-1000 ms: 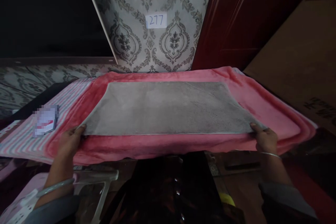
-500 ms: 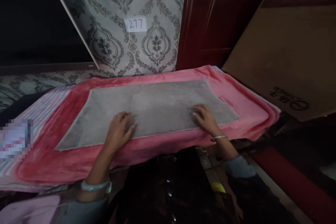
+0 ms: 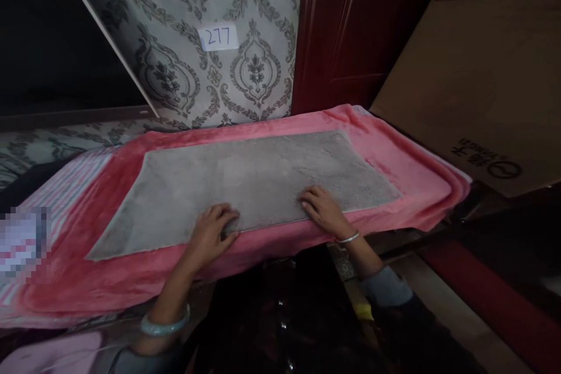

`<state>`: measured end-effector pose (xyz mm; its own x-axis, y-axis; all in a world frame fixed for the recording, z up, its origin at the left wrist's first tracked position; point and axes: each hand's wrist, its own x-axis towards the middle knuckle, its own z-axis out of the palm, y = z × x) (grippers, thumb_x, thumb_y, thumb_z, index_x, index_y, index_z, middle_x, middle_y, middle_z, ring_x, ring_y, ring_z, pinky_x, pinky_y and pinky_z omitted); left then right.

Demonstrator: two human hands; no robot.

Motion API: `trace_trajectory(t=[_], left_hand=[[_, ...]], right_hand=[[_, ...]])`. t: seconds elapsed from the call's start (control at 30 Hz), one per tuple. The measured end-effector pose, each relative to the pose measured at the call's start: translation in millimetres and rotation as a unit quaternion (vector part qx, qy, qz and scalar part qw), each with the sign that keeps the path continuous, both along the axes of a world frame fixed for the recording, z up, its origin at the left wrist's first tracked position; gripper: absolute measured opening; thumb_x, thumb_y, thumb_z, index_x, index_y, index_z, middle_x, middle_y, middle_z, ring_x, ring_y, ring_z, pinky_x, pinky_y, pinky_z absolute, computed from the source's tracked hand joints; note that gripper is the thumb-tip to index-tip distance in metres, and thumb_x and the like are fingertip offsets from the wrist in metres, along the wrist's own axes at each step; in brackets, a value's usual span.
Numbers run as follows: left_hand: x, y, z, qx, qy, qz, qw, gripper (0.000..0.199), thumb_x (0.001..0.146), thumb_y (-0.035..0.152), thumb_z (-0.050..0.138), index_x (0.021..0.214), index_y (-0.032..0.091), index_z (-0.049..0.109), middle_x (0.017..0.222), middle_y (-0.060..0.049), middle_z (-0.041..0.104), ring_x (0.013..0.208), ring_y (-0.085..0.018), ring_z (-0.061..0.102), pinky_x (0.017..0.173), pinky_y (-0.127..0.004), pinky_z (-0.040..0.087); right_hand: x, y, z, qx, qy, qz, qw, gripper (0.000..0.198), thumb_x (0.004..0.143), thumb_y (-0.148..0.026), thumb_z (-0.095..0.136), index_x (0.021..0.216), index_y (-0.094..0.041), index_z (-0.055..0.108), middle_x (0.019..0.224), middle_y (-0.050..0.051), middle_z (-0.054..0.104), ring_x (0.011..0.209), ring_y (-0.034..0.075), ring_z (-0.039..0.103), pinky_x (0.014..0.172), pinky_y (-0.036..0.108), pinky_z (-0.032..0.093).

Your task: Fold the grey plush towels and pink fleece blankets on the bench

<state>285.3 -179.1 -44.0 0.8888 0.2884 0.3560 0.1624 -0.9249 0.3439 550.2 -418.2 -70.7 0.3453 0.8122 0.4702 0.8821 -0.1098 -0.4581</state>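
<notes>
A grey plush towel point(image 3: 258, 175) lies spread out flat, wider than it is deep, with a few faint wrinkles towards its right side. My left hand point(image 3: 214, 232) rests at the towel's near edge, fingers bent and thumb apart, with nothing visible in it. Further right, my right hand point(image 3: 323, 209) lies palm down near the same edge with its fingers stretched over the cloth. Beneath the towel is a pink plush blanket point(image 3: 385, 152), showing as a border all round. What lies under my palms is hidden.
Striped cloth point(image 3: 74, 181) covers the table's left end. A dark screen point(image 3: 56, 41) hangs at the back left, beside patterned wallpaper with a paper marked 277 point(image 3: 218, 37). A large cardboard box point(image 3: 477, 76) stands at the right, near a dark red door point(image 3: 342, 29).
My hands have come closer together along the near edge, the left moving right and the right moving left and slightly nearer. The towel stays spread; the view has shifted slightly.
</notes>
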Motion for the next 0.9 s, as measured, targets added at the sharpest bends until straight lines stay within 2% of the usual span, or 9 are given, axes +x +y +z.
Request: trace_trajectory(t=[0.1,0.2,0.3,0.43,0.53,0.63,0.73,0.8,0.9], left_hand=[[-14,-4,-4.8,0.0,-0.021,-0.009,1.0,0.02,0.089,0.038,0.057,0.09,0.022,0.07,0.096,-0.008,0.068,0.092,-0.024,0.061,0.081,-0.038,0.05],[-20,-5,-1.5,-0.002,-0.07,0.007,0.997,0.021,0.093,0.034,0.053,0.083,0.022,0.066,0.087,-0.005,0.066,0.086,-0.021,0.061,0.08,-0.036,0.049],[3,-16,4.8,0.015,-0.079,0.015,0.997,0.025,0.092,0.036,0.053,0.106,0.021,0.067,0.108,-0.009,0.066,0.102,-0.025,0.06,0.091,-0.041,0.049],[41,-45,3.0,0.056,-0.011,-0.037,0.998,0.038,0.089,0.036,0.058,0.123,0.021,0.063,0.133,-0.013,0.057,0.117,-0.031,0.054,0.096,-0.047,0.048],[49,-59,-2.5,0.064,0.016,-0.062,0.996,0.021,0.09,0.033,0.057,0.103,0.021,0.068,0.112,-0.011,0.064,0.102,-0.029,0.058,0.084,-0.044,0.05],[58,-63,-1.1,0.034,-0.015,-0.068,0.997,0.019,0.094,0.031,0.051,0.088,0.02,0.066,0.094,-0.008,0.064,0.09,-0.025,0.058,0.079,-0.04,0.05],[94,-76,5.7,0.028,-0.038,-0.101,0.994,0.02,0.091,0.027,0.054,0.104,0.019,0.066,0.108,-0.01,0.064,0.103,-0.026,0.058,0.091,-0.042,0.05],[129,-94,8.5,0.035,-0.018,-0.138,0.99,0.035,0.086,0.024,0.06,0.12,0.017,0.062,0.126,-0.012,0.06,0.116,-0.027,0.055,0.1,-0.043,0.046],[173,-127,6.2,0.054,0.041,-0.174,0.982,0.045,0.084,0.024,0.065,0.128,0.017,0.059,0.133,-0.014,0.057,0.12,-0.029,0.052,0.101,-0.044,0.045]], right_hand=[[-8,-13,-3,-0.007,0.014,0.013,1.0,0.031,0.101,-0.034,0.04,0.086,-0.022,0.064,0.086,0.007,0.06,0.085,0.024,0.054,0.081,0.04,0.045],[2,-32,-3,0.048,0.052,-0.003,0.998,0.035,0.103,-0.036,0.039,0.081,-0.022,0.062,0.081,0.005,0.06,0.082,0.022,0.056,0.078,0.036,0.045],[24,-43,-2,0.086,0.021,-0.128,0.988,0.031,0.102,-0.034,0.038,0.097,-0.022,0.066,0.096,0.009,0.066,0.094,0.024,0.057,0.086,0.039,0.044],[44,-63,-8,-0.025,-0.074,-0.271,0.96,0.033,0.1,-0.03,0.037,0.098,-0.021,0.069,0.098,0.011,0.065,0.094,0.028,0.054,0.08,0.04,0.041],[48,-86,-12,-0.068,-0.091,-0.256,0.96,0.032,0.1,-0.03,0.038,0.09,-0.021,0.067,0.09,0.009,0.063,0.087,0.025,0.054,0.074,0.037,0.039],[54,-101,-11,-0.044,-0.076,-0.245,0.965,0.035,0.101,-0.031,0.038,0.082,-0.02,0.065,0.083,0.008,0.062,0.082,0.023,0.054,0.075,0.036,0.039],[62,-96,-6,-0.015,-0.06,-0.235,0.97,0.031,0.101,-0.029,0.038,0.098,-0.02,0.068,0.096,0.009,0.066,0.093,0.025,0.055,0.082,0.038,0.04],[65,-88,-4,-0.025,-0.056,-0.21,0.976,0.029,0.099,-0.026,0.04,0.109,-0.021,0.067,0.108,0.009,0.066,0.1,0.025,0.054,0.086,0.039,0.04],[63,-82,-4,-0.055,-0.055,-0.175,0.982,0.025,0.096,-0.021,0.045,0.105,-0.022,0.068,0.106,0.009,0.065,0.098,0.025,0.053,0.087,0.04,0.04]])
